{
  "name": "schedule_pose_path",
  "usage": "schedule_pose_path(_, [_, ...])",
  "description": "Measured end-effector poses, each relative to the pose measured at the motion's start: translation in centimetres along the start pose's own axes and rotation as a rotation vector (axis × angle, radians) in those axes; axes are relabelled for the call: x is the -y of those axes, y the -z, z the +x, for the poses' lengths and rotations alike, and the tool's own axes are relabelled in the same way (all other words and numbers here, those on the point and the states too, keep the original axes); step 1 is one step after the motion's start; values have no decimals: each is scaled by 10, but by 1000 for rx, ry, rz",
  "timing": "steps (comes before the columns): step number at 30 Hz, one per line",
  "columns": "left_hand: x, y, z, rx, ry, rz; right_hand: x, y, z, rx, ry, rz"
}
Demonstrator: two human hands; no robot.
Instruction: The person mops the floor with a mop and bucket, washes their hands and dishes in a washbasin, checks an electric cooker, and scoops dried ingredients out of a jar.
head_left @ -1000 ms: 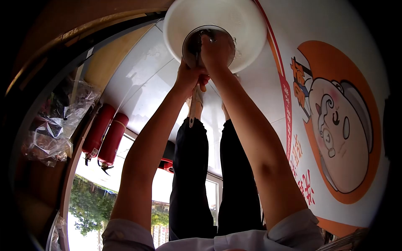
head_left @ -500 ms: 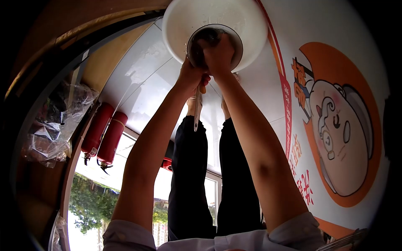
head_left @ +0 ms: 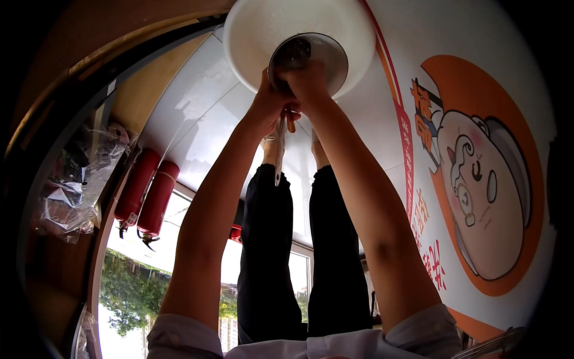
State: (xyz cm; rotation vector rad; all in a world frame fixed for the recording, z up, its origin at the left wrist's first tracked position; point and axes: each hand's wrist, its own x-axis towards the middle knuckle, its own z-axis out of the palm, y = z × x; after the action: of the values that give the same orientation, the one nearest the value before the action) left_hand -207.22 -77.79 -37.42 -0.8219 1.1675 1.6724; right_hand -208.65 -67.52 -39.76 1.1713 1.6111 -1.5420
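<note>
Left hand [head_left: 270, 103]: grip closed on the long handle [head_left: 279, 152], at the round bowl's [head_left: 333, 60] near rim. Right hand [head_left: 307, 81]: reaches inside the bowl; fingertips hidden, so I cannot tell whether that grip is apart or together. Bowl overlaps the near part of the white basin [head_left: 248, 33]; contact unclear.

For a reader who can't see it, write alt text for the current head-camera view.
A person's left hand grips the near side of a round, dark-rimmed metal bowl over a large, round white basin, while the right hand reaches into the bowl. At picture left, two red cylindrical fire extinguishers appear upside down.
</note>
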Motion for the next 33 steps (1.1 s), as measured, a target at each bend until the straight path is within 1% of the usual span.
schedule_pose_path(2, [-2,4,-1,13,37,-19,-4,-1,4,-2,10,14])
schedule_pose_path(4, [-6,5,-5,94,-26,21,-7,0,5,-6,17,27])
schedule_pose_path(5, [-6,9,-4,96,-25,22,-9,0,5,-8,61,22])
schedule_pose_path(6, [-7,13,-2,164,-2,-22,-5,0,0,-9,104,17])
schedule_pose_path(7, [-7,16,-1,232,21,-65,0,3,-4,-9,104,17])
schedule_pose_path(9, [-9,17,-4,249,20,-99,10,11,-13,36,25,40])
schedule_pose_path(10, [-11,16,-6,265,21,-134,10,13,-12,37,25,39])
schedule_pose_path(12, [-13,19,-4,268,36,-104,12,16,-9,-95,182,-103])
schedule_pose_path(13, [-14,19,-4,271,51,-72,14,17,-9,-95,182,-104])
schedule_pose_path(15, [-15,14,-7,249,33,-51,18,18,-8,-189,293,-335])
schedule_pose_path(17, [-16,8,-8,184,-11,-45,19,17,-6,-174,294,-381])
schedule_pose_path(19, [-17,6,-10,144,-31,-26,7,14,8,-89,377,-341])
schedule_pose_path(20, [-17,5,-11,104,-49,-8,1,11,16,-89,377,-342])
schedule_pose_path(22, [-13,14,-6,141,-30,-9,-4,1,24,-94,483,-685])
schedule_pose_path(23, [-10,19,-4,177,-8,-10,-9,1,26,-90,480,-684])
schedule_pose_path(25, [-10,21,-4,150,-7,-11,2,0,11,-197,429,-515])
schedule_pose_path(26, [-9,21,-4,130,-9,-14,1,-2,8,-194,427,-516])
schedule_pose_path(27, [-9,23,-2,131,-10,-15,0,-2,7,-338,647,-545])
schedule_pose_path(29, [-8,27,1,122,-49,-34,0,2,8,-486,868,-575])
schedule_pose_path(31, [-9,17,-4,91,-66,-25,6,7,9,-249,656,-805])
schedule_pose_path(32, [-9,16,-5,91,-51,-18,10,8,11,-247,657,-804])
schedule_pose_path(33, [-9,17,-7,89,-35,-9,17,10,12,-153,516,-866])
